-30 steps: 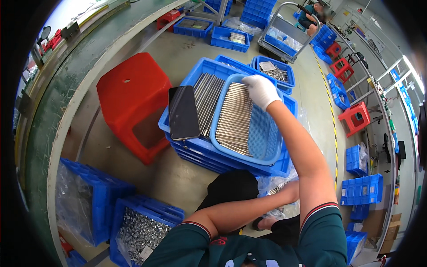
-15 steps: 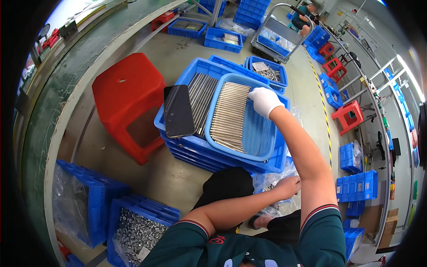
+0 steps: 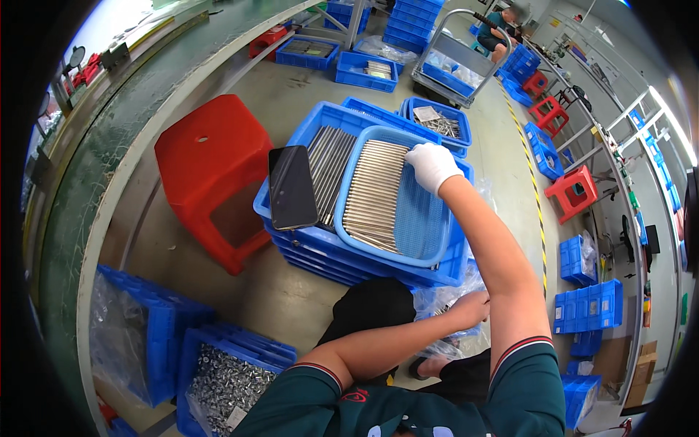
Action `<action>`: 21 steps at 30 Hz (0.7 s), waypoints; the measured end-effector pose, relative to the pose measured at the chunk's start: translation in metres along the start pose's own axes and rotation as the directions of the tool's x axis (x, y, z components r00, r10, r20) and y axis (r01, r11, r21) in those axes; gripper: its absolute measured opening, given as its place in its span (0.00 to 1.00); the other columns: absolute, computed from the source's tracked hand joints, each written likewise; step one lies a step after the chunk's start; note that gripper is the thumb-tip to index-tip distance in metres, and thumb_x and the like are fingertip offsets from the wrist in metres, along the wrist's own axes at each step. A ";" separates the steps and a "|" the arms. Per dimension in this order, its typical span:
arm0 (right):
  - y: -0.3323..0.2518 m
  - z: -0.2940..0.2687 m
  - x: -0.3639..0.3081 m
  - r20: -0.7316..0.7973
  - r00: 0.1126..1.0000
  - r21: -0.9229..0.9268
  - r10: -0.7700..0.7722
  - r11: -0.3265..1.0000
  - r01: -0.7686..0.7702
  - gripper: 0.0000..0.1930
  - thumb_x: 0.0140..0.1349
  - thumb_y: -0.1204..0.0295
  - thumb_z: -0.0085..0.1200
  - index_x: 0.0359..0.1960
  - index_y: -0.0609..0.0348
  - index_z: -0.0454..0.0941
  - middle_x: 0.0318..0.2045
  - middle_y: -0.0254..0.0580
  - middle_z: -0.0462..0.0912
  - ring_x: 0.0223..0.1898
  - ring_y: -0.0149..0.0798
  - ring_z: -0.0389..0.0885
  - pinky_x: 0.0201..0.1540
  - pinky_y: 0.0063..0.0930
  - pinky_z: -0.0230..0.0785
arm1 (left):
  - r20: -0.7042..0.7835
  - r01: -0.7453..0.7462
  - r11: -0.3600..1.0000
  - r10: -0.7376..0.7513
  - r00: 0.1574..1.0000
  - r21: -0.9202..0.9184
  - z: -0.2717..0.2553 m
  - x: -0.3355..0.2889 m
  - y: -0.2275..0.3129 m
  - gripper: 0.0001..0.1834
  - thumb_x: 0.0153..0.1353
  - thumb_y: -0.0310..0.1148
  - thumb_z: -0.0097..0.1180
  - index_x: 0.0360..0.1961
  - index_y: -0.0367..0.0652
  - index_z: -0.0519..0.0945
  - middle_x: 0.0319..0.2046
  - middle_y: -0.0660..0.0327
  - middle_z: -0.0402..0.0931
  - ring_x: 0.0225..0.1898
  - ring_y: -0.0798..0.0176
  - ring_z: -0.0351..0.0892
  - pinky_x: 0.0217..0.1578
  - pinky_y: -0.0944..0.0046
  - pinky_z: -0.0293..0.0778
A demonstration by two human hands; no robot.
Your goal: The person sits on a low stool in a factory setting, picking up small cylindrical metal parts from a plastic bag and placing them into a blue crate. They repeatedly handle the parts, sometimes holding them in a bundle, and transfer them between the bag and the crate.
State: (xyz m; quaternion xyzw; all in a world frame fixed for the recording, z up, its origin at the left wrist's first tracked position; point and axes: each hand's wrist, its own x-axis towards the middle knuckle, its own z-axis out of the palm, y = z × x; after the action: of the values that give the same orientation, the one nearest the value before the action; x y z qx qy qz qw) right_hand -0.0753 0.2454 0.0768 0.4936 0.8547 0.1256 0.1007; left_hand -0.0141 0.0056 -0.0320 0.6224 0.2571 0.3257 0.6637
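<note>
My right hand, in a white glove, is closed at the upper right end of a row of slim metal rods. What its fingertips pinch is hidden. The rods lie side by side in a light blue mesh basket, filling its left part. This basket rests in a larger blue crate, beside darker long rods. A black phone lies on the crate's left side. My bare left hand reaches across below my right forearm, fingers curled, by a clear plastic bag of metal parts; its grip is unclear.
A red stool stands left of the crate, beside a green-topped bench. At lower left is a blue bin of small metal fittings. Beyond the crate are another parts bin, a trolley and a seated person.
The view has shifted slightly, so the crate and stool sit a little lower. My right hand stays at the rods' ends with little movement; my left hand stays by the bag.
</note>
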 end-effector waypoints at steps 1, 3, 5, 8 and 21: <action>0.002 -0.002 -0.002 0.004 1.000 0.015 0.013 1.000 -0.013 0.11 0.51 0.79 0.47 0.34 0.56 0.80 0.36 0.48 0.81 0.41 0.49 0.80 0.43 0.39 0.74 | 0.002 0.012 1.000 -0.012 1.000 -0.011 0.000 0.000 0.002 0.18 0.59 0.41 0.43 0.35 0.36 0.77 0.23 0.49 0.77 0.27 0.52 0.78 0.33 0.54 0.71; 0.007 -0.002 -0.002 0.039 0.996 0.016 0.080 0.997 -0.081 0.12 0.54 0.77 0.45 0.34 0.55 0.82 0.35 0.49 0.82 0.41 0.48 0.81 0.43 0.39 0.74 | 0.004 0.035 0.999 -0.035 0.999 -0.031 0.001 -0.002 0.005 0.18 0.59 0.41 0.44 0.35 0.37 0.78 0.22 0.50 0.77 0.27 0.52 0.78 0.33 0.54 0.70; 0.008 -0.002 0.000 0.038 0.995 0.037 0.097 0.994 -0.098 0.12 0.56 0.75 0.44 0.35 0.55 0.82 0.35 0.49 0.82 0.41 0.49 0.81 0.43 0.39 0.74 | 0.009 0.001 1.000 -0.001 1.000 -0.030 0.001 -0.003 0.005 0.17 0.59 0.41 0.44 0.36 0.38 0.78 0.22 0.50 0.76 0.27 0.52 0.77 0.32 0.55 0.70; 0.003 -0.002 0.002 0.009 0.997 0.080 0.076 0.994 -0.077 0.12 0.56 0.76 0.44 0.35 0.55 0.82 0.36 0.50 0.82 0.41 0.49 0.81 0.44 0.40 0.74 | 0.007 -0.041 0.999 0.041 0.999 -0.019 0.002 -0.004 0.002 0.17 0.58 0.41 0.45 0.36 0.39 0.78 0.21 0.51 0.76 0.27 0.52 0.77 0.32 0.55 0.70; 0.073 -0.007 -0.118 -0.622 0.720 0.407 0.310 0.912 -0.041 0.08 0.56 0.69 0.51 0.34 0.55 0.80 0.32 0.49 0.81 0.38 0.48 0.80 0.42 0.37 0.72 | 0.063 0.189 0.977 -0.183 0.981 -0.100 -0.009 -0.004 0.011 0.12 0.61 0.35 0.55 0.31 0.35 0.77 0.19 0.61 0.74 0.22 0.69 0.72 0.26 0.65 0.69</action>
State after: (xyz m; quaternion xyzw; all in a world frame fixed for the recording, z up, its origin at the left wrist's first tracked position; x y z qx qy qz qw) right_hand 0.0403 0.1767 0.1116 0.5041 0.7886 0.1436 -0.3216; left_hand -0.0250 0.0084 -0.0223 0.5682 0.2790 0.2586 0.7297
